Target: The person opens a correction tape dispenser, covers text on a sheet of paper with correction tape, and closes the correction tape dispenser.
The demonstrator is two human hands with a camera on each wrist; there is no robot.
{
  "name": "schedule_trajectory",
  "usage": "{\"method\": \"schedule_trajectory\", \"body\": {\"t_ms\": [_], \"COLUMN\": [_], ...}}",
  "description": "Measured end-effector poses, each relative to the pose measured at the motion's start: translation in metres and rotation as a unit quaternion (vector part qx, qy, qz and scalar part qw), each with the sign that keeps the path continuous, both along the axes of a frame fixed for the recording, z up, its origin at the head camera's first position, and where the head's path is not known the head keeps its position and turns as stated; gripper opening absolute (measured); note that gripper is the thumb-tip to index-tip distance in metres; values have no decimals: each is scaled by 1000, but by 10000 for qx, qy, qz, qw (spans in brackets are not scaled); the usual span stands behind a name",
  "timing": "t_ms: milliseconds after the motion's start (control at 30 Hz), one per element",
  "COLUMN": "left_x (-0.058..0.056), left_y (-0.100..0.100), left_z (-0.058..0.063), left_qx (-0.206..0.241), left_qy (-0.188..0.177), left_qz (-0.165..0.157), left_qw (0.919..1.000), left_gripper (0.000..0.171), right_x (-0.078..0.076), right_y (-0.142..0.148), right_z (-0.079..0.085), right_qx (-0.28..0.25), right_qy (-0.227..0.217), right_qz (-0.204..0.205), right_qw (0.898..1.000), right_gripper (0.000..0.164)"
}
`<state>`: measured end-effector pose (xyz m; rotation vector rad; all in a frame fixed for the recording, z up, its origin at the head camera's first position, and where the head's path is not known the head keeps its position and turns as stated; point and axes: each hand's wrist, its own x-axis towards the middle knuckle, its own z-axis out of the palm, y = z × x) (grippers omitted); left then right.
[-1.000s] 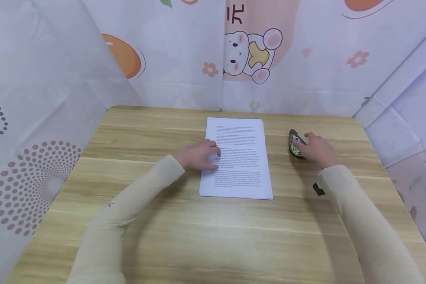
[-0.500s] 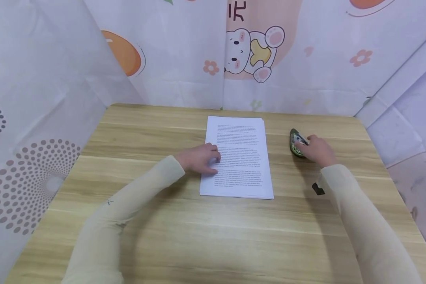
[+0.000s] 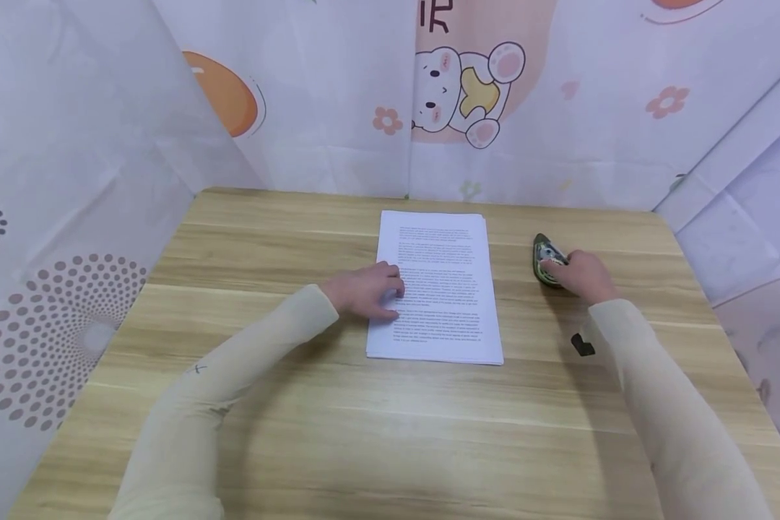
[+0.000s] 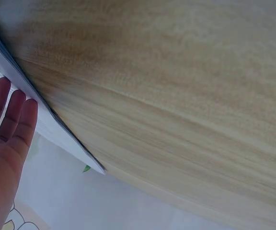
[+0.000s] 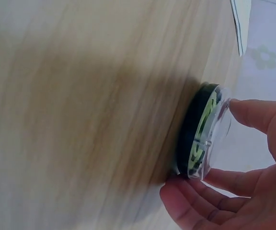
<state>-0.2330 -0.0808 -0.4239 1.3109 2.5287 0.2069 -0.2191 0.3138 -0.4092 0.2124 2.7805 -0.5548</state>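
**Green tape dispenser (image 3: 546, 253) pinched by a right hand (image 3: 583, 276) beside printed paper**

A wood-grain table (image 3: 390, 433) is seen from above. At the centre of the head view, a stack of printed paper (image 3: 445, 289) is laid upright to the eye, its lines of text too small to be read. Its left edge is overlapped by the left hand (image 3: 366, 290), whose fingers are loosely spread, with nothing gripped; whether the sheets are pressed cannot be told. Right of the paper, the clear-covered dispenser is held between thumb and fingers. Both arms are covered by cream sleeves (image 3: 269, 343). The top of the frame is filled by a white curtain (image 3: 318, 94), printed with a cartoon bear.
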Motion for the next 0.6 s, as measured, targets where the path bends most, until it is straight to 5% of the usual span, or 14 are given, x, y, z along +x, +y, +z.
{"method": "schedule_trajectory", "body": {"t_ms": [600], "left_x": [1], "left_y": [1], "left_z": [4], "left_qx": [-12], "left_qy": [-107], "left_qz": [24], "left_qw": [9999], "left_gripper": [34], "right_x": [0], "right_y": [5], "right_z": [-3], "right_qx": [-529], "right_qy": [-32], "right_qz": [-391], "right_qw": [9978], "right_gripper": [58]}}
